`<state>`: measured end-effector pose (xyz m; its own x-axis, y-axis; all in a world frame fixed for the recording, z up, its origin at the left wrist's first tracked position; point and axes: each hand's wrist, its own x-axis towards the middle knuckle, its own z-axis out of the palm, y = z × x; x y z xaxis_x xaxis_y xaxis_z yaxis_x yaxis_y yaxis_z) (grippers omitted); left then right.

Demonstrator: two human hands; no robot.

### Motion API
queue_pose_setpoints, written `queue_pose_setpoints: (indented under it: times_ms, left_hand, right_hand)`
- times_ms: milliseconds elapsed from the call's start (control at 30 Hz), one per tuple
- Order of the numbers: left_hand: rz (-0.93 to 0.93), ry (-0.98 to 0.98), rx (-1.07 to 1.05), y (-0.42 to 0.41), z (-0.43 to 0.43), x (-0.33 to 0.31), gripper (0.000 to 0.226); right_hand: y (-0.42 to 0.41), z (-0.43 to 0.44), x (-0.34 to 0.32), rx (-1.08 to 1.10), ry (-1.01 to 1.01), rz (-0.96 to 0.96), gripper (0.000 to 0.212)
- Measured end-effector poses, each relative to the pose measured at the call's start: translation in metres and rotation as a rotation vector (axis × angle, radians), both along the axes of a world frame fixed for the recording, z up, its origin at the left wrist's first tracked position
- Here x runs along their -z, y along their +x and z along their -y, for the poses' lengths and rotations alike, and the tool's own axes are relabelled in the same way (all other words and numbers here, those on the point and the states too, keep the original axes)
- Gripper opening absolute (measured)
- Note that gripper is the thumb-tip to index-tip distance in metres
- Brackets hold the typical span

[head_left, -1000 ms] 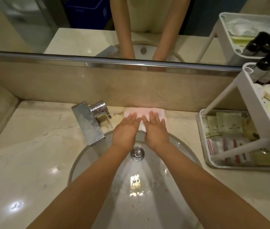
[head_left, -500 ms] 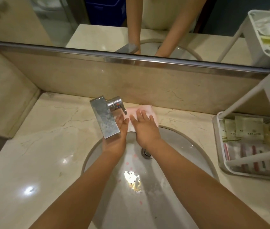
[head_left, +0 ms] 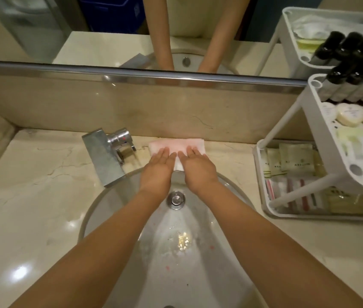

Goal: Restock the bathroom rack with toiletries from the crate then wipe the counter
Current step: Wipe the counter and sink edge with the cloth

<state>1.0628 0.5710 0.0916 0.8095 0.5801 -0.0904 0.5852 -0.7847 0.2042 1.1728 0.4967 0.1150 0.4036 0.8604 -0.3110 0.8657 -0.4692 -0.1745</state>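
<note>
The pink cloth [head_left: 176, 146] is pressed flat on the desk [head_left: 42, 196] under both hands' spread fingers [head_left: 165, 152], its long axis lying crosswise to them.

Single head-worn wide-angle view, which looked forward and steeply down from close above the sink [head_left: 113, 210] and counter [head_left: 31, 196]. The mirror [head_left: 87, 30] crossed the top edge; the rack [head_left: 291, 205] stood at far right.

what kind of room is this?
Most likely a hotel bathroom: a sink set in a marble counter under a wall mirror, and a white rack stocked with small bottles, round soaps and toiletry packets.
</note>
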Motion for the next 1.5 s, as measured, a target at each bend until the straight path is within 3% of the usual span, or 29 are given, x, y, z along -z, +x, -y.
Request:
queue_pose_setpoints:
  times_ms: [233,433,667,867,1200,1367,1500]
  left_hand:
    - [-0.036,0.013,0.117,0.035,0.044,0.001,0.088]
    - [-0.053,-0.012,0.187,0.031,0.067,-0.008,0.077]
    - [-0.116,0.009,0.244,-0.005,0.085,-0.03,0.049]
    - [-0.044,-0.027,0.204,-0.087,0.082,-0.049,0.046]
    - [0.006,0.1,-0.015,-0.271,0.041,-0.08,0.052]
    - [-0.053,0.131,-0.095,-0.354,0.035,-0.072,0.056]
    - [-0.132,0.041,-0.043,-0.403,0.044,-0.052,0.064]
  right_hand:
    - [0.027,0.055,-0.004,0.127,-0.058,-0.023,0.071]
    - [0.019,0.086,-0.01,0.19,-0.118,-0.036,0.07]
    - [-0.023,0.108,-0.034,0.248,-0.161,-0.018,0.048]
    - [-0.1,0.107,-0.058,0.232,-0.081,-0.064,0.046]
    - [-0.259,0.049,-0.08,-0.038,0.094,-0.062,0.049]
    - [-0.33,0.029,-0.063,-0.173,0.089,-0.046,0.05]
    - [-0.368,0.034,-0.036,-0.295,0.044,-0.047,0.051]
